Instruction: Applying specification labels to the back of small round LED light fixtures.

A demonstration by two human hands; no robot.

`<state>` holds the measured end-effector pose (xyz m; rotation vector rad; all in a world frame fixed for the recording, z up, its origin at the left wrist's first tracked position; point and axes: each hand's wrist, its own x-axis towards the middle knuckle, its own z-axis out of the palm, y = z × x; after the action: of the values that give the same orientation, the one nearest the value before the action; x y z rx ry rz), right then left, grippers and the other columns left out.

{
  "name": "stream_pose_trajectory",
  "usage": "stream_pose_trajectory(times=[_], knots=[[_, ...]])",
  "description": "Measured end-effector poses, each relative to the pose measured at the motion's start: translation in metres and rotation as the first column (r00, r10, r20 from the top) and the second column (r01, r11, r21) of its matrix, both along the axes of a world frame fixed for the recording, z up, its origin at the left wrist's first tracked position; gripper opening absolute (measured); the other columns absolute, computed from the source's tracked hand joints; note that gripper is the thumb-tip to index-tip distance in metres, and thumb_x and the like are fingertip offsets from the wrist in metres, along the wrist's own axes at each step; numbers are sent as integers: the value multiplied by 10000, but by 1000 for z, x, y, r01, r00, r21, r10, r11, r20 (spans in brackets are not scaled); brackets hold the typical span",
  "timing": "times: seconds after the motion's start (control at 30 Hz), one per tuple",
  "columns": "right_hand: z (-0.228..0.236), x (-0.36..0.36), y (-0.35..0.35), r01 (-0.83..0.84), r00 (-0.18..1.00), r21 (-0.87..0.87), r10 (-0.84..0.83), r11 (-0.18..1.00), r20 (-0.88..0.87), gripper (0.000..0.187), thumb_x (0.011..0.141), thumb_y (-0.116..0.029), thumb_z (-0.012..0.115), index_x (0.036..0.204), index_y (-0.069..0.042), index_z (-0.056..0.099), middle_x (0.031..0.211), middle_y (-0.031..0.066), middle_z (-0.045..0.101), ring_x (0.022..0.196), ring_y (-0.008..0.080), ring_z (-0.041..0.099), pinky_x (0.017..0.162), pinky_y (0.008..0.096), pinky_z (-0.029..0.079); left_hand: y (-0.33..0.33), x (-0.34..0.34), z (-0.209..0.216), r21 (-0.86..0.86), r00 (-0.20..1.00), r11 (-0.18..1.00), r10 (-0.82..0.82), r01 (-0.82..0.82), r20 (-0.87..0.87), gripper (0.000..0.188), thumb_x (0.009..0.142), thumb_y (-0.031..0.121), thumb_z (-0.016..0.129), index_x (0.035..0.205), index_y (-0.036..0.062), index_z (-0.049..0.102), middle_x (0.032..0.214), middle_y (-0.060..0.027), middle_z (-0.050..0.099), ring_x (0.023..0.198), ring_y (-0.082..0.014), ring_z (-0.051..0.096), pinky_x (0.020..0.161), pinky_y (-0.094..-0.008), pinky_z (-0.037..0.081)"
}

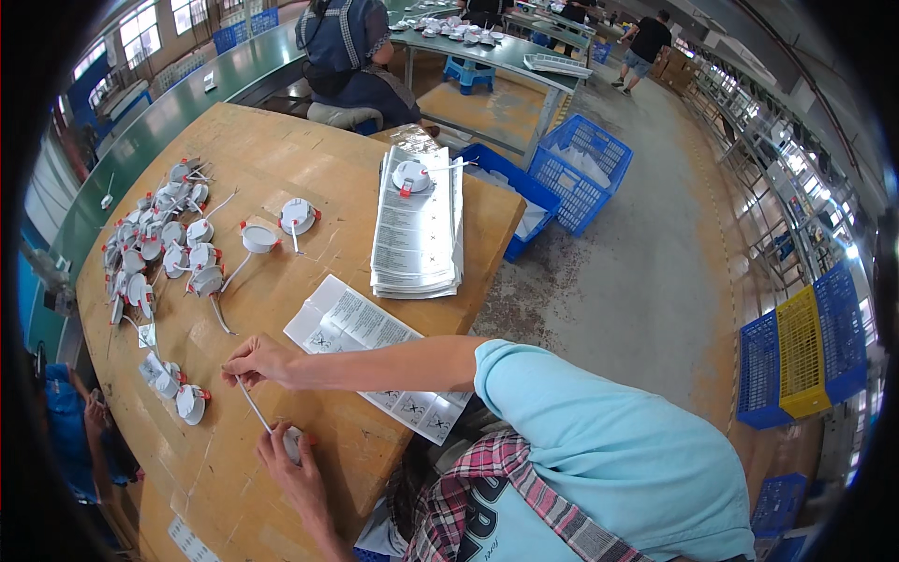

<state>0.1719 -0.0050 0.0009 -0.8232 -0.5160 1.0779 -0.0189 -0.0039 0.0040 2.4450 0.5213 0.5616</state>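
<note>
A small round white downlight (293, 446) rests on the wooden table under my left hand (298, 480), whose fingers curl round it. From it a thin white cable (253, 404) runs up to my right hand (262, 361), which pinches the far end between thumb and fingers. My right forearm lies across a long printed sheet (339, 323). Left of my hands sit two more downlights, one (191, 405) with red clips and one (165, 378) beside it. Farther off stand two single downlights (259, 239) next to a heap of downlights (150, 234) with loose cables.
A thick stack of printed sheets (417, 253) carries another downlight (410, 176) near the table's right edge. A sticker sheet (190, 540) lies at the near edge. Blue crates (581, 173) stand beyond the table. A seated person (346, 56) is ahead; another person (80, 431) is at left.
</note>
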Motion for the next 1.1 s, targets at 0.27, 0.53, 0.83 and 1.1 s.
stream_pose_trajectory(times=[0.27,0.53,0.83,1.1], knots=[[-6,-1,0,233,972,-79,-235,969,-15,150,868,-120,623,804,0,687,702,54,660,571,78,584,500,194,468,3,3,-5,-18,999,999,42,-42,-24,233,869,136,588,1076,35,556,1071,-148,490,1053,-314,450,901,-411,364],[-3,61,-60,353,634,46,-275,934,723,219,845,-124,601,1037,-26,639,890,43,652,860,97,596,710,244,489,10,5,3,186,968,958,190,-220,164,384,848,151,617,1213,58,545,1280,-182,456,1205,-337,403,1003,-419,321],[-10,58,-137,562,135,45,-146,826,980,135,867,-67,567,948,15,638,889,151,629,768,269,624,672,339,489,1,62,-4,-592,979,806,96,30,181,361,896,196,579,1154,-53,539,992,-133,626,765,-165,633,664,-267,492],[-25,43,-139,480,0,91,-103,873,995,96,834,-62,592,919,-32,624,886,96,573,869,277,567,741,365,472,35,128,-12,-739,992,673,-65,-36,-107,341,885,255,570,964,-70,635,696,-65,633,541,-96,572,477,-231,417]])
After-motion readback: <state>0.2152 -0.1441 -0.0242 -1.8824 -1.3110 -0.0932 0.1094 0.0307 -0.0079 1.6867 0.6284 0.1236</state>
